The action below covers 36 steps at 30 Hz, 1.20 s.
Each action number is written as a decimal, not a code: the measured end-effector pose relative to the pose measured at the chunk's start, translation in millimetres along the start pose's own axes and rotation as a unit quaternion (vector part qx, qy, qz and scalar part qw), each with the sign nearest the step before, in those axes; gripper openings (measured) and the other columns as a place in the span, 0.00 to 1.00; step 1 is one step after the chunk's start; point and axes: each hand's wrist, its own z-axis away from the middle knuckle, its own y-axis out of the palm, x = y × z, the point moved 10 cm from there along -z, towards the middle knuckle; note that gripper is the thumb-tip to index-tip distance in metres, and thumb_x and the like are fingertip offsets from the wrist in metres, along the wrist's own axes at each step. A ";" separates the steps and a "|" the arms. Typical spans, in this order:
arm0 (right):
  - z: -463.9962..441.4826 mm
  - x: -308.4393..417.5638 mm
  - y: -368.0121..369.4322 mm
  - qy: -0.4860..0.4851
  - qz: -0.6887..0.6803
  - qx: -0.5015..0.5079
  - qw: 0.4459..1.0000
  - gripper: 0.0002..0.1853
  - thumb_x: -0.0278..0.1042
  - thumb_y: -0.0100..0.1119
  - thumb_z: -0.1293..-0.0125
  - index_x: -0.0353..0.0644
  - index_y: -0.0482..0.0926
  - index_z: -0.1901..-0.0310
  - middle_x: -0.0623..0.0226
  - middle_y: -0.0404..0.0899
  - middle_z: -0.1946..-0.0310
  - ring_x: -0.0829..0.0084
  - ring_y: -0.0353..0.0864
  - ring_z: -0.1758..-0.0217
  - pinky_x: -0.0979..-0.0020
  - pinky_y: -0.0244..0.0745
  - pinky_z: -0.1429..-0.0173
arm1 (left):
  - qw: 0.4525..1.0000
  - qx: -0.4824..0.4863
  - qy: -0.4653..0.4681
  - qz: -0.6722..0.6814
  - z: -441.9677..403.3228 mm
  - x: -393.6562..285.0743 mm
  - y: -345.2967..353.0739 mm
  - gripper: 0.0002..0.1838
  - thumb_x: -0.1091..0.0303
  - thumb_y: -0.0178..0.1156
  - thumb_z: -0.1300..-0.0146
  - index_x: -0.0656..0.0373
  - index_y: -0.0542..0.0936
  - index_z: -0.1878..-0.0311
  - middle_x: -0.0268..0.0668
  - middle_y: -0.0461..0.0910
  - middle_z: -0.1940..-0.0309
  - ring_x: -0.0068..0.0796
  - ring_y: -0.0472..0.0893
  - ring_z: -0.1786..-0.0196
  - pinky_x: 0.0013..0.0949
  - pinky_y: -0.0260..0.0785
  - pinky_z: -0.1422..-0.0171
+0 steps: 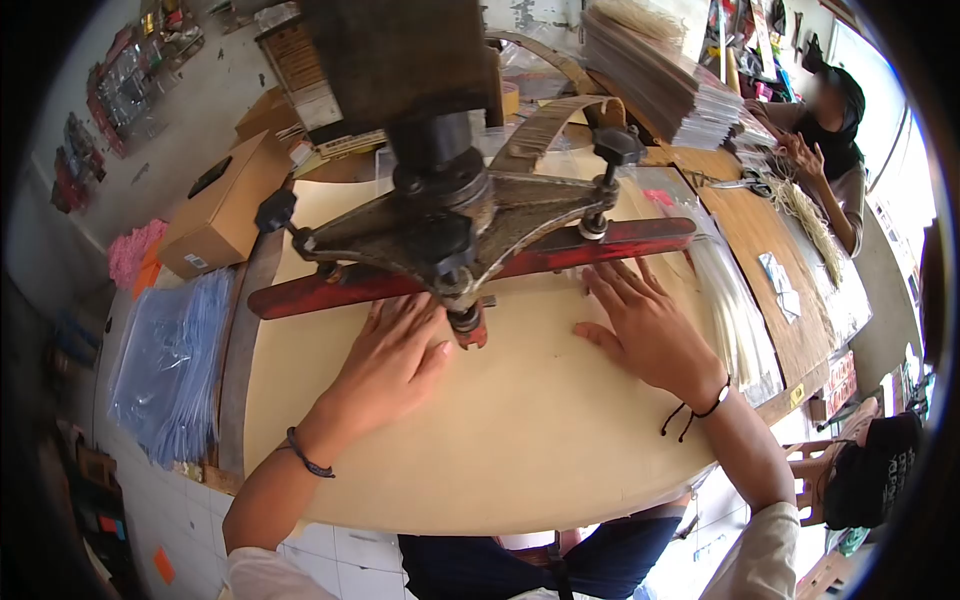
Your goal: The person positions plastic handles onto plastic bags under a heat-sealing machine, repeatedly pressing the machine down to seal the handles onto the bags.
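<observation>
Both hands rest on a large tan sheet (520, 440) spread over the worktable. My left hand (395, 350) lies flat, its fingertips reaching under the long red bar (350, 294) of a press. My right hand (645, 325) lies with fingers spread and thumb out, its fingertips close to the bar's right part. Neither hand grips anything. The press head (440, 185) is dark metal with angled arms and black knobs, and stands over the sheet between and beyond my hands. A short red-tipped foot (470, 328) juts toward me near my left hand.
Clear plastic sleeves (170, 360) are piled at the left, beside a cardboard box (225, 205). White strands (735, 325) lie at the right, with scissors (740, 183) farther back. Stacked sheets (650, 75) stand behind. Another person (835, 140) sits at the far right.
</observation>
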 end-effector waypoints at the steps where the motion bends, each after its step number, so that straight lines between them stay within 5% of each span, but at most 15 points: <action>1: 0.9 1.1 -1.8 -0.006 -0.004 0.001 1.000 0.29 0.51 0.55 0.25 0.31 0.75 0.37 0.46 0.74 0.33 0.54 0.67 0.25 0.54 0.53 0.17 | 1.000 -0.003 -0.002 0.006 -0.7 0.6 -0.3 0.28 0.58 0.52 0.25 0.67 0.67 0.29 0.57 0.66 0.28 0.56 0.64 0.25 0.60 0.50 0.21; 10: 4.8 7.4 0.0 -0.016 -0.026 -0.023 0.999 0.28 0.49 0.55 0.25 0.29 0.74 0.38 0.48 0.73 0.32 0.54 0.70 0.27 0.56 0.60 0.19 | 1.000 -0.017 0.025 -0.002 -11.5 -7.2 2.6 0.20 0.66 0.60 0.35 0.67 0.74 0.43 0.55 0.73 0.40 0.60 0.71 0.36 0.60 0.58 0.28; 16: 2.7 2.8 3.1 0.003 -0.040 -0.028 0.999 0.28 0.51 0.53 0.24 0.30 0.75 0.39 0.49 0.75 0.33 0.56 0.73 0.29 0.56 0.62 0.21 | 0.996 -0.088 0.029 -0.001 -15.9 -23.2 -4.9 0.20 0.65 0.60 0.34 0.60 0.75 0.41 0.55 0.73 0.38 0.59 0.70 0.34 0.63 0.56 0.27; 28: 8.9 -2.8 12.8 0.044 -0.028 -0.053 0.997 0.26 0.49 0.50 0.22 0.34 0.75 0.38 0.51 0.77 0.35 0.59 0.73 0.29 0.57 0.60 0.20 | 0.997 -0.078 -0.010 0.017 -17.4 -9.7 7.0 0.20 0.63 0.60 0.32 0.57 0.76 0.39 0.51 0.73 0.36 0.56 0.68 0.31 0.67 0.52 0.25; 36: 7.5 4.4 8.7 0.031 -0.032 -0.089 0.995 0.24 0.45 0.52 0.24 0.32 0.74 0.38 0.47 0.75 0.34 0.55 0.70 0.26 0.57 0.61 0.21 | 0.996 -0.080 -0.014 0.032 -12.4 -8.4 7.2 0.18 0.66 0.60 0.34 0.66 0.77 0.44 0.52 0.73 0.37 0.56 0.69 0.31 0.71 0.49 0.23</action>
